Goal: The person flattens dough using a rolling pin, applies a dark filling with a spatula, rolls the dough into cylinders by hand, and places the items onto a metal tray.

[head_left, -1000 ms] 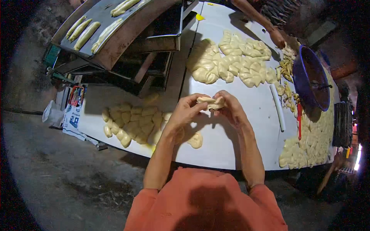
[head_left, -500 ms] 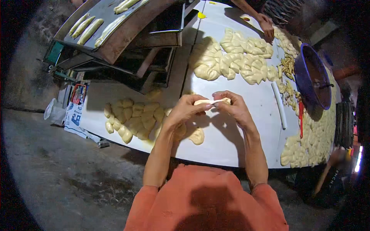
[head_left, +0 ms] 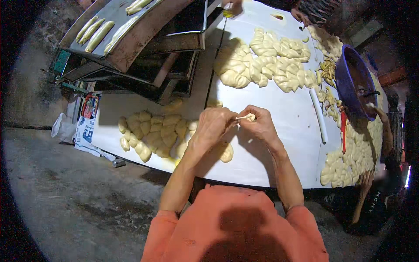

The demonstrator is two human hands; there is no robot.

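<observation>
A small piece of pale dough (head_left: 250, 117) is pinched above the white table between my two hands. My left hand (head_left: 216, 123) is closed with its fingers curled over one end, which it mostly hides. My right hand (head_left: 262, 125) closes round the other end, where a bunched bit shows between thumb and fingers. A thin strand of dough spans the small gap between the hands. Below my left hand, a loose dough piece (head_left: 226, 153) lies on the table. Left of my forearm a cluster of dough lumps (head_left: 152, 131) rests near the front edge.
Stacked metal trays (head_left: 126, 50) stand at the far left, the top one bearing long dough rolls (head_left: 99, 36). More dough lumps (head_left: 279, 61) spread at the back. A white rod (head_left: 317, 115), a red-handled tool (head_left: 343, 132) and a purple basin (head_left: 349, 83) lie to the right. Co-workers' hands (head_left: 300, 17) reach in.
The dough stretched flat between my hands is now bunched and mostly covered by my fingers. A co-worker's hand at the back has drawn away; another person's arm now reaches to the basin.
</observation>
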